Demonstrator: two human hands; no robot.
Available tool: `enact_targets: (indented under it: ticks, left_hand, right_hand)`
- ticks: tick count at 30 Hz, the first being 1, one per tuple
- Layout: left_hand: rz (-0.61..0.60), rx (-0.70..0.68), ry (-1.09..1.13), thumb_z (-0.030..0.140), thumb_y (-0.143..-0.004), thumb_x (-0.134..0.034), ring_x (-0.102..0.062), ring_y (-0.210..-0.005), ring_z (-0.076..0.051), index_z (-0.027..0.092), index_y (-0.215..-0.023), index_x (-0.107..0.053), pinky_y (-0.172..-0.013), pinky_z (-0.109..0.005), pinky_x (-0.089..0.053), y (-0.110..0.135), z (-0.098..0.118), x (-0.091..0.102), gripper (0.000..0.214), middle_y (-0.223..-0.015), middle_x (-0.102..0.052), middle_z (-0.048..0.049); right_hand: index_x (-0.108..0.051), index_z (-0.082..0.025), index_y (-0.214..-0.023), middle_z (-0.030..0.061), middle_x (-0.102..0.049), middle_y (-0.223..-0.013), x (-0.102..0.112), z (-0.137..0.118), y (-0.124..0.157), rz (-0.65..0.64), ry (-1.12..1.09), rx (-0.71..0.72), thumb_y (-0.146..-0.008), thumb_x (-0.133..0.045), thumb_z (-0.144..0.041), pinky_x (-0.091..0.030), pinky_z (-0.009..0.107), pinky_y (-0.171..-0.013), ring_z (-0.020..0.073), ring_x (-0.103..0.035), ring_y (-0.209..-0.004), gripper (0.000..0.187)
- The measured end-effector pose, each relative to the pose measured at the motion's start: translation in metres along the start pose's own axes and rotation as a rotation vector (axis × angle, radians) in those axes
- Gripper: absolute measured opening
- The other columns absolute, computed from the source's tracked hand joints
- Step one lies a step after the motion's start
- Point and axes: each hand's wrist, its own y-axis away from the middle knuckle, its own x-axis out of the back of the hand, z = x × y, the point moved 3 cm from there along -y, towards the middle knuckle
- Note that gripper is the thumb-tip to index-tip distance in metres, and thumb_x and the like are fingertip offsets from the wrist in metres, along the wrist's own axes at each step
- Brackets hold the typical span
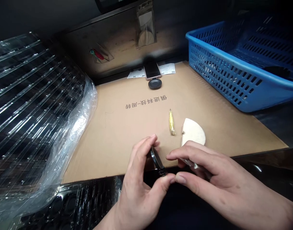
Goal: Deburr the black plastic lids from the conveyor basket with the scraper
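Note:
My left hand (143,182) is closed around a thin, black, rounded part (156,158) with a small hinge-like bit at its lower end. It is held on edge above the front edge of the cardboard. My right hand (204,172) curls close beside it, with its thumb tip meeting my left thumb. A thin shiny tool (190,163) shows between its fingers; most of it is hidden, so its kind is unclear. Just beyond my right hand lies a half-round white pad (193,131). A slim yellow wrapped piece with a pointed tip (171,122) lies to the pad's left.
Cardboard (119,140) covers the worktop. A phone (152,70) and a black oval piece (155,84) lie at the back on printed paper (168,69). A blue basket (215,68) stands at right. Stacked clear plastic trays (28,105) in film rise at left.

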Motion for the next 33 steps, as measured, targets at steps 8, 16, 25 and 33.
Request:
enact_targets:
  ticks: [8,16,25,33]
  left_hand:
    - [-0.285,0.55,0.959,0.044,-0.092,-0.072,-0.061,-0.133,-0.028,0.038,-0.149,-0.052,-0.114,-0.037,-0.049,0.006,0.0,-0.014,0.061,-0.148,-0.062,-0.0055]
    - [-0.255,0.43,0.796,0.032,-0.091,-0.076,-0.041,-0.151,-0.02,0.046,-0.144,-0.053,-0.125,-0.028,-0.032,0.002,0.009,-0.009,0.059,-0.156,-0.054,0.0059]
    - [-0.333,0.471,0.948,0.036,-0.094,-0.071,-0.034,-0.155,-0.028,0.038,-0.15,-0.049,-0.129,-0.041,-0.024,0.001,0.006,-0.016,0.06,-0.162,-0.046,-0.0014]
    - [-0.395,0.541,1.39,0.04,-0.101,-0.056,-0.071,-0.114,-0.031,0.017,-0.141,-0.062,-0.104,-0.045,-0.049,-0.001,0.009,-0.03,0.046,-0.119,-0.075,-0.0161]
  right_hand:
    - [-0.07,-0.03,-0.092,-0.0049,-0.067,-0.091,0.004,-0.008,-0.011,0.035,-0.09,-0.015,-0.097,-0.056,-0.024,-0.05,0.021,-0.069,0.0091,-0.063,-0.081,0.015]
    - [-0.069,-0.027,-0.089,-0.0042,-0.066,-0.09,-0.002,-0.011,-0.011,-0.017,-0.11,-0.036,-0.096,-0.054,-0.023,-0.05,0.02,-0.07,0.0088,-0.063,-0.08,0.017]
    - [-0.067,-0.024,-0.089,-0.001,-0.068,-0.096,-0.005,-0.017,-0.014,0.016,-0.081,0.027,-0.091,-0.052,-0.01,-0.053,0.021,-0.077,0.0105,-0.065,-0.087,0.021]
    - [-0.056,-0.024,-0.086,-0.0043,-0.059,-0.087,-0.002,-0.018,-0.012,0.017,-0.073,-0.085,-0.089,-0.052,-0.012,-0.05,0.019,-0.05,0.0062,-0.063,-0.055,0.013]
